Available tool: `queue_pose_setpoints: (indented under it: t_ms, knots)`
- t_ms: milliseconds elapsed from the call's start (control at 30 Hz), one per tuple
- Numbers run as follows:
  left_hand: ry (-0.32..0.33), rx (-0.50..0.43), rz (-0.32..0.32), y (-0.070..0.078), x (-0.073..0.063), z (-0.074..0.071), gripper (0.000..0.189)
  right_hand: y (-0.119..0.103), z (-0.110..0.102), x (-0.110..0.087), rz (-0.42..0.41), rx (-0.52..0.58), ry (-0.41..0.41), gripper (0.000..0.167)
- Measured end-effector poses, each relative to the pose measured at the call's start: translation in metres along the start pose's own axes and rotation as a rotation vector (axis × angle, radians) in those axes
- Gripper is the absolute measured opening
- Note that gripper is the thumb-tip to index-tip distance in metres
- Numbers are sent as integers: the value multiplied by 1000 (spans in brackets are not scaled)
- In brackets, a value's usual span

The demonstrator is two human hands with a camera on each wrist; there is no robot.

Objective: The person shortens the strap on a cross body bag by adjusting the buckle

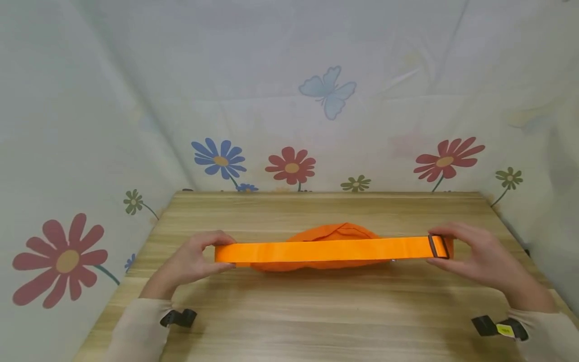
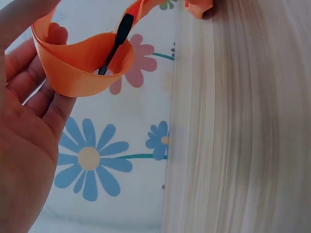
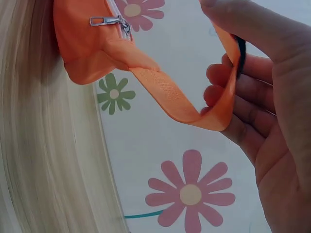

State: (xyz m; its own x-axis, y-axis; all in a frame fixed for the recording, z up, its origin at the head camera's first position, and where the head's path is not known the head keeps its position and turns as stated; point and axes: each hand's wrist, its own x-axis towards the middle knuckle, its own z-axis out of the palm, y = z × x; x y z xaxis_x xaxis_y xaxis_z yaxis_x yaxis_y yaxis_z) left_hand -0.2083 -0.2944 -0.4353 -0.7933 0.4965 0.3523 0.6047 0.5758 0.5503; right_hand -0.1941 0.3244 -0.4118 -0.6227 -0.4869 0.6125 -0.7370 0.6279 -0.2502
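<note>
An orange waist bag (image 1: 334, 232) sits on the table, partly hidden behind its own orange strap (image 1: 325, 250), which is drawn out straight in front of it. My left hand (image 1: 190, 259) pinches the strap's left bend between thumb and fingers; in the left wrist view a black plastic piece (image 2: 116, 43) shows inside the loop. At the other end, my right hand (image 1: 484, 256) grips the strap beside a dark slider buckle (image 1: 432, 247). A silver zipper pull (image 3: 104, 21) hangs on the bag in the right wrist view.
Beneath the bag is a wood-grain table (image 1: 316, 311). A pale curtain (image 1: 253, 75) printed with flowers and a butterfly surrounds its back and sides. Black bands (image 1: 178, 318) circle both wrists, over light sleeves.
</note>
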Motion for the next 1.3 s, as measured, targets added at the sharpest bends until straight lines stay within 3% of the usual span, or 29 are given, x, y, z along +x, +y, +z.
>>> queue_pose_setpoints:
  t_ms: [67, 300, 400, 533, 633, 867, 1000, 1300]
  knots:
    - [9, -45, 3, 0, -1, 0, 43, 2, 0, -1, -16, 22, 9, 62]
    - [103, -417, 46, 3, 1, 7, 42, 0, 3, -2, 29, 25, 27, 64]
    - [136, -490, 74, 5, 4, 12, 44, -2, 5, -1, 41, 28, 31, 65]
    - [142, -516, 49, 10, 7, 14, 47, -5, 6, 2, 52, 24, 33, 66]
    - [135, -463, 15, 11, 7, 13, 46, -6, 5, 3, 58, 21, 27, 67]
    - [101, -167, -19, 4, 1, 5, 44, 0, 3, 0, 61, -6, 24, 66]
    - [64, -18, 18, -1, 1, 1, 46, 2, 1, -2, 49, 9, 31, 67]
    - [43, 170, 79, -14, -2, -1, 51, 4, 3, 0, 6, 9, -13, 61]
